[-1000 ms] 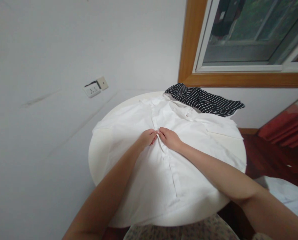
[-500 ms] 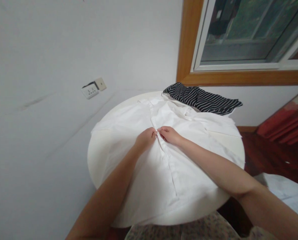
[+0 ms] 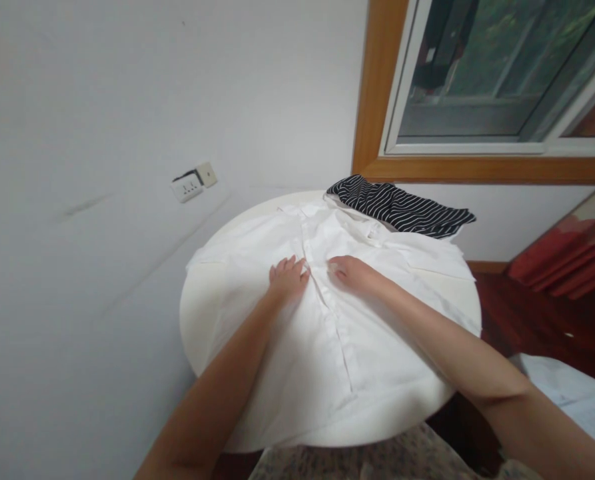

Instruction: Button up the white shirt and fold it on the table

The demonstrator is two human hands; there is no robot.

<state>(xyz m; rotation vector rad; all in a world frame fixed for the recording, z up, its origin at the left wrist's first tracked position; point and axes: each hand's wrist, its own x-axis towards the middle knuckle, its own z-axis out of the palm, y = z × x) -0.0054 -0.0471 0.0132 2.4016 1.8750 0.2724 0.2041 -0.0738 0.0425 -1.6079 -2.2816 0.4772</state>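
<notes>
two bare forearms, no sleeves in view; left hand (image 3: pixel 287 280) and right hand (image 3: pixel 353 273) without rings, watch or gloves; floral-print fabric at near edge, over the lap.

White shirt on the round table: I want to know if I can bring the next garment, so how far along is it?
The white shirt lies spread front up, its placket closed below the hands. The left hand and right hand rest flat either side of the placket. Nothing is folded yet; the striped garment lies behind, untouched.

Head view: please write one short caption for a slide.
Both hands, left and right, rest flat on a white shirt spread over a round table.
</notes>
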